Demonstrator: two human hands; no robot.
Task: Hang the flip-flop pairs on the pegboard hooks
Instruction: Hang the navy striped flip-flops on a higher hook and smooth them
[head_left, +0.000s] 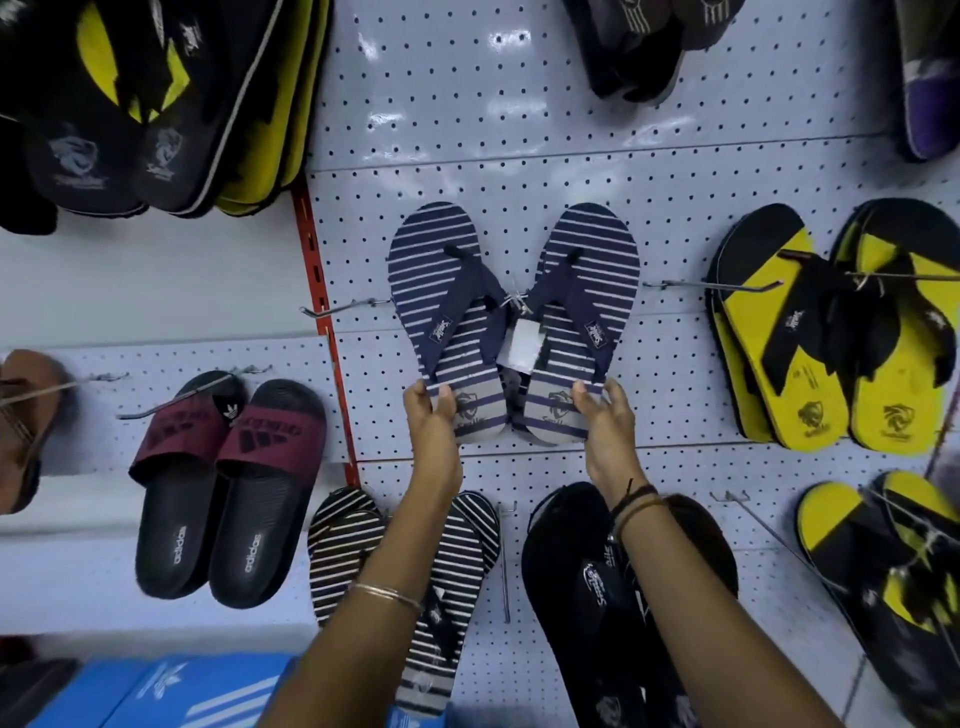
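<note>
A pair of navy flip-flops with white stripes (441, 270) is spread flat against the white pegboard (519, 130), toes up. The two are tied at the straps, with a white tag (519, 345) between them. My left hand (431, 415) pinches the heel of the left flip-flop. My right hand (602, 410) grips the heel of the right flip-flop (592, 270). A bare metal hook (343, 306) sticks out just left of the pair, and another bare hook (711, 285) just right of it.
Maroon and black slides (228, 483) hang at the left past a red upright (324, 317). Yellow and black flip-flops (810, 332) hang at the right. Below my arms hang a black striped pair (343, 540) and a black pair (571, 571). Blue shoe boxes (171, 691) sit bottom left.
</note>
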